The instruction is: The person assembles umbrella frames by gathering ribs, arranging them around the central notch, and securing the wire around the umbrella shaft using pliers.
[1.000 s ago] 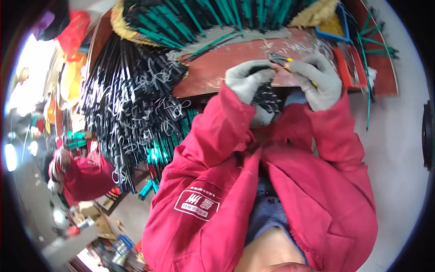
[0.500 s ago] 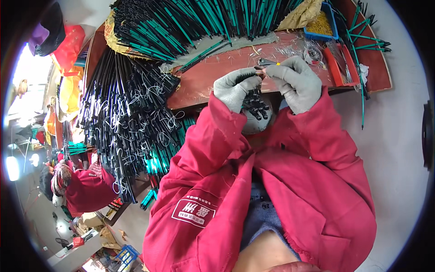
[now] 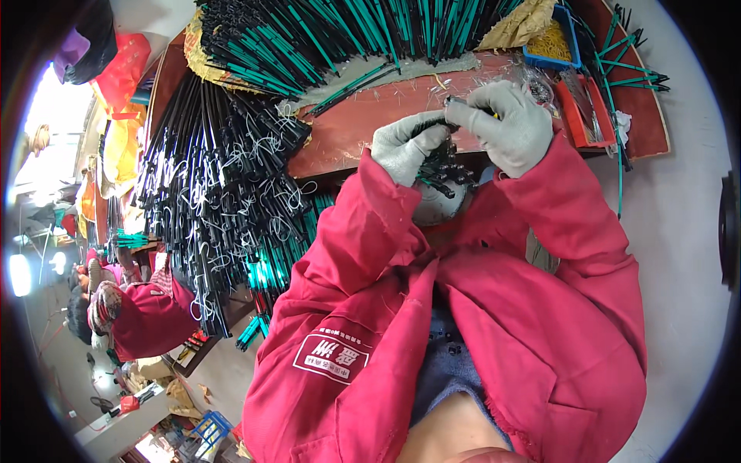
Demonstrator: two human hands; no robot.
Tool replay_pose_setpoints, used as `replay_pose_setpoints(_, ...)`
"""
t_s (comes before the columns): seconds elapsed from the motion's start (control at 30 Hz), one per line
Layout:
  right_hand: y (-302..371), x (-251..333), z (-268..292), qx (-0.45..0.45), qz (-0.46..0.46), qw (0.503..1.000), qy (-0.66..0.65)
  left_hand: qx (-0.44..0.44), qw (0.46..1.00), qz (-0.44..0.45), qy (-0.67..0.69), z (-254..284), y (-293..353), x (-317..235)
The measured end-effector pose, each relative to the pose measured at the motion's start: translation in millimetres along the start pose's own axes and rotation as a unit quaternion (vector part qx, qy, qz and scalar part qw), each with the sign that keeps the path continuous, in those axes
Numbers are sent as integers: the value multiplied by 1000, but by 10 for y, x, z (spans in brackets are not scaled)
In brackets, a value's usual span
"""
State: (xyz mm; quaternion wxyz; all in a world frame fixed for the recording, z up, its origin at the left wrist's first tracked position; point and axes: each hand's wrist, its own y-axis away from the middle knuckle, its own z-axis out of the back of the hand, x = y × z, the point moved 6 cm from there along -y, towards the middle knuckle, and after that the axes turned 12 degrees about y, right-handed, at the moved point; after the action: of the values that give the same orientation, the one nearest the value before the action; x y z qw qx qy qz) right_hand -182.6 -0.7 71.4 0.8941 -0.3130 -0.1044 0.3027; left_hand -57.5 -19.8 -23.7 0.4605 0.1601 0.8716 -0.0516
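Observation:
Both my hands wear pale grey gloves and meet above the front edge of a red-brown bench (image 3: 340, 139). My left hand (image 3: 407, 147) is closed around a bundle of thin black rods (image 3: 440, 166), whose dark knobbly ends hang below the fingers. Close beside its fingertips, my right hand (image 3: 505, 127) is closed on a small metal tool with a touch of yellow, like pliers; only its tip (image 3: 450, 100) sticks out, and the palm hides most of it. Whatever lies between the two hands' fingertips is too small to make out.
Green-and-black rods (image 3: 370, 35) lie piled along the bench's back. Black rods with white string loops (image 3: 224, 185) hang at left. At right stand a blue basket (image 3: 552, 60) of yellow bits and a red tray (image 3: 575, 116). Another person in red (image 3: 150, 316) sits far left.
My right hand has turned and shifted slightly, and the metal tool is now mostly hidden in it. The left hand has moved a little to the right with the rods.

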Motion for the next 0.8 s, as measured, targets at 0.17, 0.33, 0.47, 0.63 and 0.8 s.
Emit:
replay_pose_setpoints(0.17, 42, -155, -299, 48, -168, 936, -304, 74, 997, -3, 11, 97, -23, -53)
replay_pose_setpoints(0.33, 61, -84, -350, 142, -294, 848, -417, 166, 985, 15, -45, 81, -21, -108)
replay_pose_setpoints(0.47, 43, -138, -409, 41, -150, 920, -360, 183, 981, 64, 2, 100, -12, -83)
replay_pose_setpoints(0.63, 0, 42, -378, 38, -151, 954, -254, 205, 976, 78, -8, 191, -89, -36)
replay_pose_setpoints(0.8, -4, -4, -394, 35, -217, 887, -406, 188, 979, 63, 43, 218, -37, 1)
